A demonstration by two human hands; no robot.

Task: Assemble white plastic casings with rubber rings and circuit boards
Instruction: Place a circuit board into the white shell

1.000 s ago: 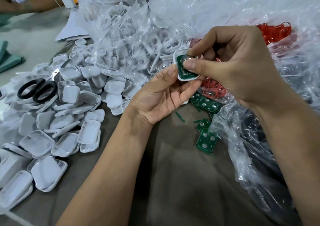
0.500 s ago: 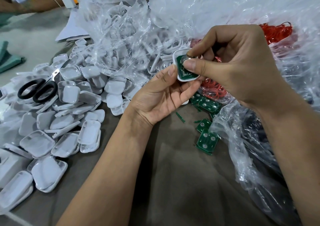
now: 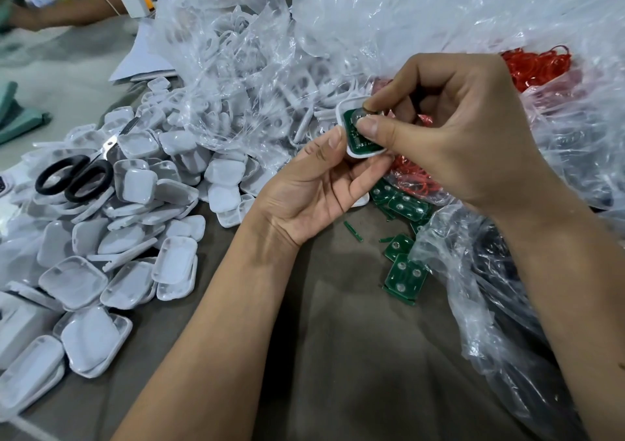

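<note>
Nearest the camera, at about 4 o'clock from the frame's centre, loose green circuit boards [image 3: 405,279] are lying on the grey cloth-covered table [image 3: 355,356], beside the edge of a crumpled clear plastic bag [image 3: 473,271].

Just above centre, a white casing [image 3: 350,148] is being cradled by the left hand [image 3: 314,190], its thumb and fingers curled round the casing's lower edge. A green circuit board [image 3: 353,132] is sitting inside that casing and is being pinched and pressed by the right hand [image 3: 449,129], thumb and forefinger closed on the board's upper part. The step in hand is judged to be the seating of the board into its casing. Whether a rubber ring is already fitted cannot be told.

The next move is likely calling for even pressure until the board is lying flat, then release.

At 9 o'clock, a heap of white casings [image 3: 111,237] is lying with black-handled scissors [image 3: 77,176] on top. Farther off, at 1 o'clock, red rubber rings [image 3: 537,65] are showing through the bag.
</note>
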